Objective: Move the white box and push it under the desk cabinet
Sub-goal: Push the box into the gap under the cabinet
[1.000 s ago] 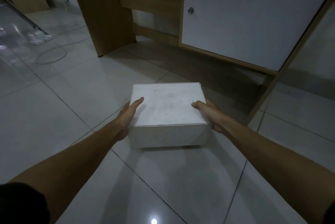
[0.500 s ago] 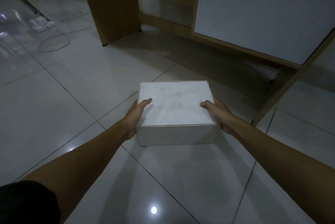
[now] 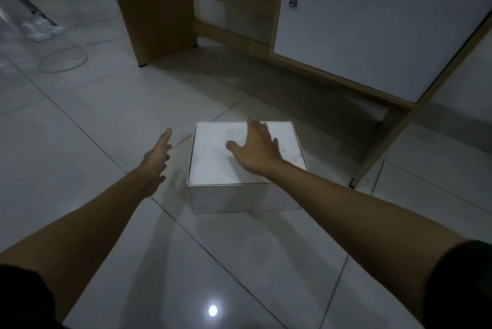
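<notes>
On the far left a loop of white cable lay on the tiled floor beside a white power strip. The left hand hung open with fingers loosely extended, holding nothing, just left of the white box and apart from it. The box sat flat on the floor, out in front of the desk cabinet and not under it. The right hand was spread open over the box lid, palm down, gripping nothing; whether it touched the lid could not be told. To the right, the cabinet's white door carried a small metal lock, and its wooden leg met the floor near the box.
</notes>
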